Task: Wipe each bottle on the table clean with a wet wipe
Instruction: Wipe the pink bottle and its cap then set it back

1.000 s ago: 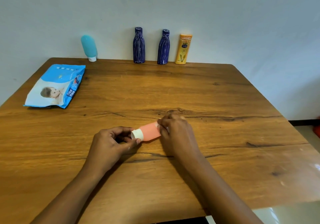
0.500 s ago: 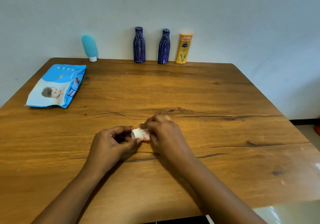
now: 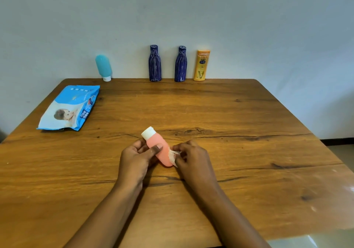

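Lettering on the blue wipes pack reads "mee mee"; the yellow bottle by the wall carries a label too small for me to read. My left hand grips the pink bottle, its white cap pointing away, seemingly just above the tabletop. My right hand pinches the wet wipe against the bottle's near end; my fingers hide most of the wipe.
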Motion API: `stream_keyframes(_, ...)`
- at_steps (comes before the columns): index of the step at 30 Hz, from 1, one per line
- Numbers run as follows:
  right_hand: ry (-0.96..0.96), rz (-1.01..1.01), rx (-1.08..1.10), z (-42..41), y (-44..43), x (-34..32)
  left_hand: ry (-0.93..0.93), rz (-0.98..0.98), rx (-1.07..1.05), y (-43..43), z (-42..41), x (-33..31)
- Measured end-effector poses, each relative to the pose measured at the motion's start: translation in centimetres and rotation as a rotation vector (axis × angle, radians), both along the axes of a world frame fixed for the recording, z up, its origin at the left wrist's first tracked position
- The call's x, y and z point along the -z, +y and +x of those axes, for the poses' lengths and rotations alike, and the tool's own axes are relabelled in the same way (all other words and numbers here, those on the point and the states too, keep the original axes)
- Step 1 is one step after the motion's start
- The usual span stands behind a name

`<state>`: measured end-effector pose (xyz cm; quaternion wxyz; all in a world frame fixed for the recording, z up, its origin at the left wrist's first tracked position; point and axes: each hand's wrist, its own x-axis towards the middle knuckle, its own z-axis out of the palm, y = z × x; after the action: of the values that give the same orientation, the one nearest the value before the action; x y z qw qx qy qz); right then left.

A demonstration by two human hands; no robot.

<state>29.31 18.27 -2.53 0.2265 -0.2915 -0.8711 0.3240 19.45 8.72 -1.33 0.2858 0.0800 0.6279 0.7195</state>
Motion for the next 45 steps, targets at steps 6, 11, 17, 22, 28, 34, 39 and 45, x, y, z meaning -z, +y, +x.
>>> stream_keyframes(6,0.473,-0.19,0.047,1.3,1.9,-4.3,-0.045,0.078,0.061,-0.8,-0.2,-1.6)
stream_keyframes(11,0.465,0.312,-0.24,-0.4,0.5,-7.2,0.103,0.086,0.169,-1.2,0.6,-3.5)
stream_keyframes(17,0.305,0.517,-0.275,0.4,3.6,-6.5,0.054,0.103,0.154,-2.0,1.2,-4.0)
stream_keyframes(22,0.39,0.531,-0.26,0.1,2.4,-8.6,0.062,0.113,0.207,-2.1,1.4,-4.5)
stream_keyframes(28,0.336,0.604,-0.373,0.5,3.5,-6.5,-0.049,0.191,0.245,-2.9,1.0,-4.3)
stream_keyframes(34,0.507,0.485,-0.335,0.2,2.1,-7.6,-0.155,0.246,0.287,-2.7,1.3,-4.0)
stream_keyframes(39,0.517,0.358,-0.326,0.3,2.8,-6.4,-0.343,0.387,0.306,-3.2,0.8,-3.7)
stream_keyframes(45,0.516,-0.527,-0.168,-0.5,1.5,-9.0,-0.311,0.378,0.286,-2.6,1.2,-3.7)
